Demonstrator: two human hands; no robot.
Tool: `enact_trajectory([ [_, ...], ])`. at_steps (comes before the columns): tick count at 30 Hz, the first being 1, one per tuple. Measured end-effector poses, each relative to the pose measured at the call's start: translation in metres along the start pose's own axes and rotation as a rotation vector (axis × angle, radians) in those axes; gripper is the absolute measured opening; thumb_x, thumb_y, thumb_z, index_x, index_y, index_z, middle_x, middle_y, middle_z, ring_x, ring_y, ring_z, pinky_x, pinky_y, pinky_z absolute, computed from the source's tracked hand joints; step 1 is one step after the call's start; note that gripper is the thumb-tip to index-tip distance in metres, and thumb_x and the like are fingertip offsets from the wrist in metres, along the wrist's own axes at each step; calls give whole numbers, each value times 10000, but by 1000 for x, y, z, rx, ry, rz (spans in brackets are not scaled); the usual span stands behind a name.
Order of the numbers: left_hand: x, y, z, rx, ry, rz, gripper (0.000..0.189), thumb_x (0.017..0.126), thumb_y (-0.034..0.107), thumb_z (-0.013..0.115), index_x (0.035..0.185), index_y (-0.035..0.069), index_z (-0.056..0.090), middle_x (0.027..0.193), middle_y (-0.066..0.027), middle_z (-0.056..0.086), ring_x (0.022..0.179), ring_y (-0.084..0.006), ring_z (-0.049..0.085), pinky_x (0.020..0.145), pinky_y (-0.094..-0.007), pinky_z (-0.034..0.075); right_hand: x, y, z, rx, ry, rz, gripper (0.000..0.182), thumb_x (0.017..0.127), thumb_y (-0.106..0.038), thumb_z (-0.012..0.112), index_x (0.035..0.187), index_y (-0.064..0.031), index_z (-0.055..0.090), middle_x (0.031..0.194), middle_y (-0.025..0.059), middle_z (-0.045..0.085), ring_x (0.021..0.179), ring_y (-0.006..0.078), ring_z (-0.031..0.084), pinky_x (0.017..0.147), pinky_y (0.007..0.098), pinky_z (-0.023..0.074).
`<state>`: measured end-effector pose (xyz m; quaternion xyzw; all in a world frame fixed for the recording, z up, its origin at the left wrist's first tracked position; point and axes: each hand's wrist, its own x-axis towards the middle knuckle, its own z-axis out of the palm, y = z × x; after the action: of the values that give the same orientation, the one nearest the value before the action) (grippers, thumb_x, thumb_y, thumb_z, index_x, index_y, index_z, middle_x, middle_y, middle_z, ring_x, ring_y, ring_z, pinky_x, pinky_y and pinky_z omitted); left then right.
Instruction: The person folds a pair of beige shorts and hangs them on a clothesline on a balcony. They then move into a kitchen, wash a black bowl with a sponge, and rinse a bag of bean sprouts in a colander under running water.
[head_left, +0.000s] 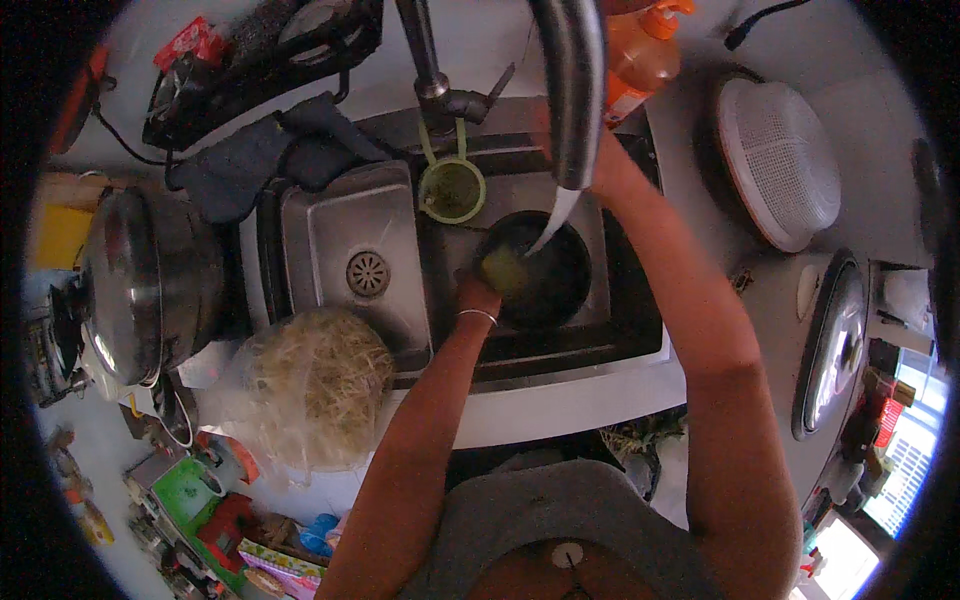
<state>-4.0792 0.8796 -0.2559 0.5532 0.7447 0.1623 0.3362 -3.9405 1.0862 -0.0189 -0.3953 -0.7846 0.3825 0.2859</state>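
Note:
A dark round pan (559, 292) sits in the right basin of the sink (604, 262). Water (551, 221) runs into it from the metal faucet spout (574, 97). My left hand (478, 289) is at the pan's left rim, holding a blurred yellow-green thing (506, 270), perhaps a sponge. My right arm reaches past the basin to the back. Much of my right hand (600, 169) is hidden behind the spout, close to an orange plastic bottle (637, 64); whether it grips anything is hidden. A green-rimmed strainer (452, 191) hangs below the faucet base.
Left of the pan lies a second basin with a drain (368, 274). A clear bag of shredded stalks (322, 382) overlaps its front corner. A large lidded pot (142, 285) stands at left. A white colander (784, 165) and a glass lid (829, 345) are on the right counter.

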Motion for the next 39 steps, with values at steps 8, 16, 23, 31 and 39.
enact_trajectory([
  [8,-33,20,-18,16,24,-124,520,750,227,601,1211,14,489,1231,-251,474,1153,-398,436,997,-418,338,30,-13,52,568,213,54,259,761,-13,528,1009,-23,601,1049,211,581,947,334,575,803,339,453],
  [16,-28,41,-33,-41,-24,-237,646,786,289,597,1273,-54,347,1153,-274,513,1050,-407,512,908,-442,415,-184,106,174,-535,-502,193,463,788,-73,485,1248,-33,454,1285,244,416,1196,399,385,991,419,356],
  [23,-19,3,4,-88,8,-282,662,792,229,590,1314,-38,280,1256,-255,444,1126,-397,464,957,-433,379,-129,97,134,-333,-756,545,523,814,-72,449,1330,-52,365,1409,208,276,1264,375,324,1057,451,264],
  [31,-12,9,2,-133,-30,-85,480,816,256,556,1223,23,453,1219,-206,492,1102,-389,479,936,-436,395,-215,139,171,-531,-705,308,412,864,-185,456,1256,-57,452,1252,190,482,1100,346,500,957,402,385],
  [39,-7,9,1,-206,-68,-296,402,836,277,524,1157,35,514,1201,-218,506,1085,-389,494,926,-431,405,-149,150,171,-504,-653,502,366,872,-242,445,1172,-53,536,1173,171,554,1045,349,537,901,426,424],
])
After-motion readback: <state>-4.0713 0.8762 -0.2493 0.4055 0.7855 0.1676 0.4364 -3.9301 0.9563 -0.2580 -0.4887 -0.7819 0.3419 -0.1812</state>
